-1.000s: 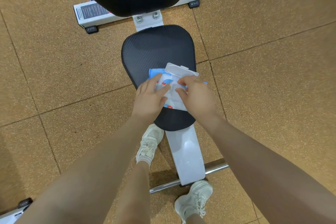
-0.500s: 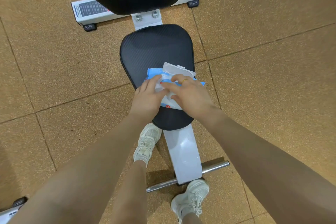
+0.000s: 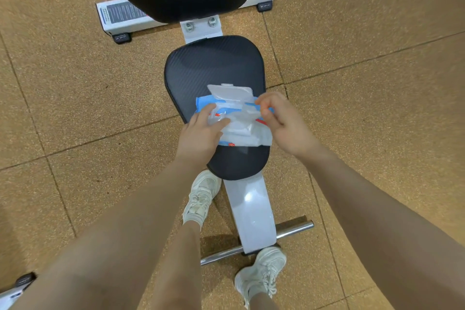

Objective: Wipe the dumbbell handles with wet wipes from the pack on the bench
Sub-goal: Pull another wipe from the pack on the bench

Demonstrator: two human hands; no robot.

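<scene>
Left hand (image 3: 201,133) presses flat on the blue-and-white plastic wipe pack (image 3: 239,121); right hand (image 3: 281,121), fingers curled, should pinch the white wipe just beside its fingertips, though its grip can't be told.

The person wears 2 off-white lace-up mesh trainers (image 3: 260,273) with chunky soles; both forearms (image 3: 141,221) and lower legs are bare, sleeveless.

Your wipe pack (image 3: 239,121) lies on the near half of the tabletop (image 3: 214,65), lid (image 3: 230,92) on its far side. Your left hand (image 3: 201,134) rests on the pack's left end; your right hand (image 3: 283,122) sits at its right end. Your 2 shoes (image 3: 202,195) flank the frame (image 3: 251,211) below.
</scene>
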